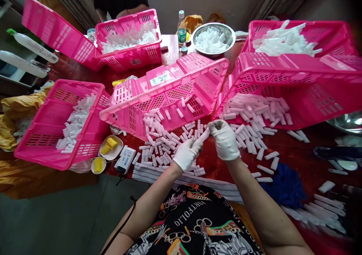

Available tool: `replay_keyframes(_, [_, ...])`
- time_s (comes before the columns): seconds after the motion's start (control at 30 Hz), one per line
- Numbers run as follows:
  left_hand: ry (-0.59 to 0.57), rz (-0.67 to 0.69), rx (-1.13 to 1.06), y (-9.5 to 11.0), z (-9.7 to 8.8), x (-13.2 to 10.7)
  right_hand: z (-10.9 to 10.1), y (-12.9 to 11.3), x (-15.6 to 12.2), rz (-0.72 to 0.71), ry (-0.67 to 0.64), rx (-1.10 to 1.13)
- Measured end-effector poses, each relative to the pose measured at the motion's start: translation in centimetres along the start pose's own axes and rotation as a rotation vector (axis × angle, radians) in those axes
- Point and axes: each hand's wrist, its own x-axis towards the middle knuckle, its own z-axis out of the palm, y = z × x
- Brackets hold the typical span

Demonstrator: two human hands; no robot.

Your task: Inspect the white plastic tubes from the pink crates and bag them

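Both my hands wear white gloves. My left hand (186,154) is closed round the lower end of a small white plastic tube (204,135). My right hand (224,139) pinches the tube's upper end with its fingertips. The hands meet above a red table (294,149), over a scatter of several short white caps (161,143). A pile of longer white tubes (251,109) lies just right of my hands, spilling from a tipped pink basket (285,85).
A tilted pink basket (169,96) stands straight ahead, another (62,123) at the left holds white pieces. Two more pink baskets (130,40) and a steel bowl (213,38) of white parts sit at the back. A person in black stands behind. Small dishes (110,147) hold yellow blocks.
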Motion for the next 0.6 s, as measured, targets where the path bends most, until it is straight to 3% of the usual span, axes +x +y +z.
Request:
replay_keyframes(0.1, [-0.173,-0.072,-0.124,0.9,-0.3,-1.2,-1.2,-0.6,-0.1,0.058,-0.127,-0.138])
replay_keyframes(0.13, [-0.161,-0.07,-0.106,1.1,-0.4,-1.5,-1.5,-0.9,-0.2,0.069,-0.152,-0.205])
replay_keyframes(0.27, [0.089,0.052,0.131,1.3,-0.1,-2.0,-1.7,-2.4,-0.8,0.067,-0.257,-0.345])
replay_keyframes(0.3, [0.085,0.061,0.126,1.3,-0.1,-2.0,-1.6,-2.6,-1.0,0.057,-0.282,-0.326])
replay_keyframes(0.4, [-0.168,-0.045,-0.139,1.6,-0.4,-1.7,-1.4,-2.6,-1.4,0.037,-0.339,-0.185])
replay_keyframes(0.5, [-0.442,-0.275,-0.452,1.9,-1.2,-1.6,-1.5,-2.3,-1.5,0.042,-0.393,-0.1])
replay_keyframes(0.6, [-0.55,-0.473,-0.699,2.0,-1.8,-1.8,-1.7,-2.4,-1.6,0.001,-0.381,-0.119])
